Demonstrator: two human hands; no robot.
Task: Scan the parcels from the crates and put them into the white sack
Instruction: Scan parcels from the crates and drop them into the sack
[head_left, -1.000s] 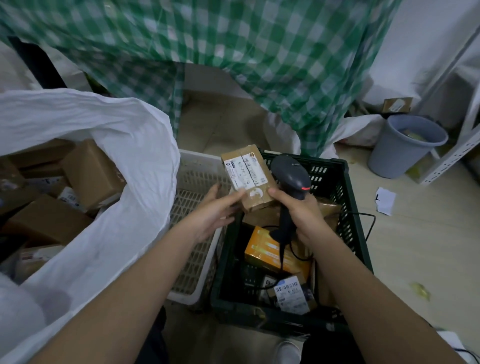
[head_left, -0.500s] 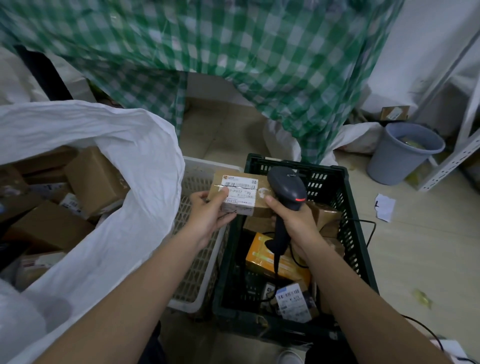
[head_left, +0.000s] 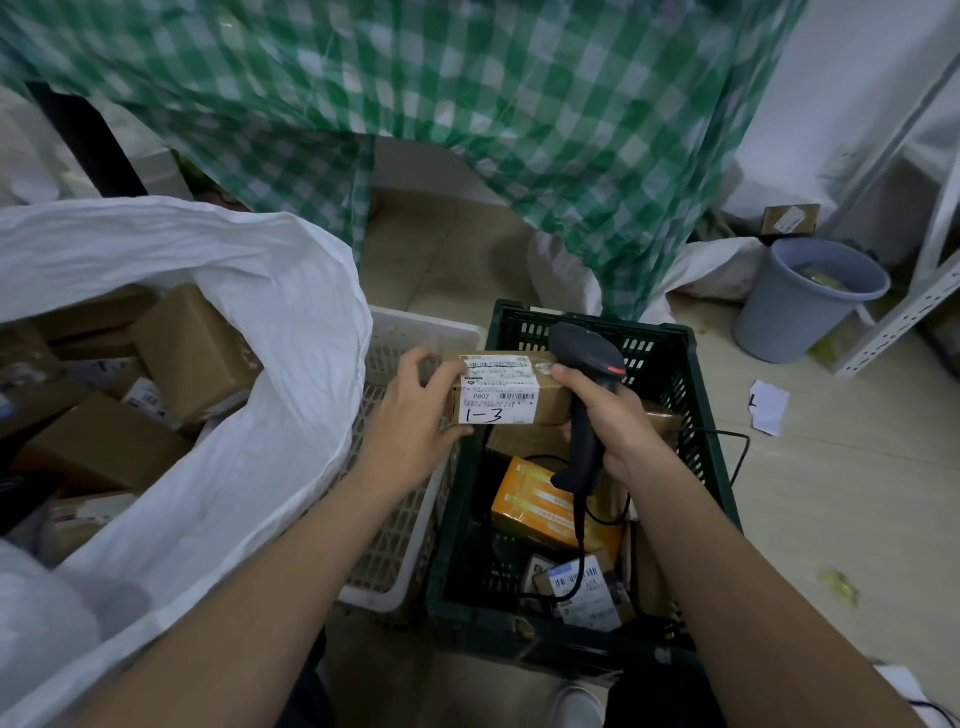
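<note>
Since the frame a second before, the parcel (head_left: 511, 389) had been turned from an upright tilt to lie level, its white label facing up and toward the camera with "1-3" written on it by hand. The left hand (head_left: 415, 421) gripped the parcel's left end, thumb on top and fingers curled beneath, holding it above the gap between the white crate (head_left: 415, 332) and the green crate (head_left: 696, 415). The right hand (head_left: 608, 415) was wrapped around the handle of the black scanner (head_left: 587, 374), with its forefinger stretched forward to touch the parcel's right edge, probably to steady the box while the label was lined up. The scanner's head rose just behind and right of the parcel, so the barcode did not yet appear to sit under it; my guess is that the label had been turned up for reading and the scan was about to follow. The scanner's cable trailed down into the green crate, where an orange box (head_left: 540, 506) and a small labelled packet (head_left: 587, 587) waited their turn. To the left, the white sack (head_left: 270, 364) gaped open beside the white crate, already holding several brown boxes, near enough for the left hand to drop the parcel in once scanned. A grey bucket (head_left: 800, 306) stood well apart on the floor to the right.
</note>
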